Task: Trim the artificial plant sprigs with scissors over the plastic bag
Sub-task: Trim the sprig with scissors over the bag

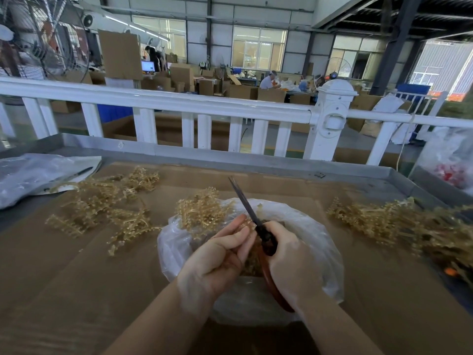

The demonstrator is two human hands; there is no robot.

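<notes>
While two hands work, one scissors

Single view, head-worn, wide-angle. We look forward and steeply down from our own head height onto the bench, close enough that both forearms enter from the bottom edge and the left hand and right hand sit low at centre. Beyond the bench's far rim we face a white railing, with the workshop hall behind it, bowed by the lens. No second view.
</notes>
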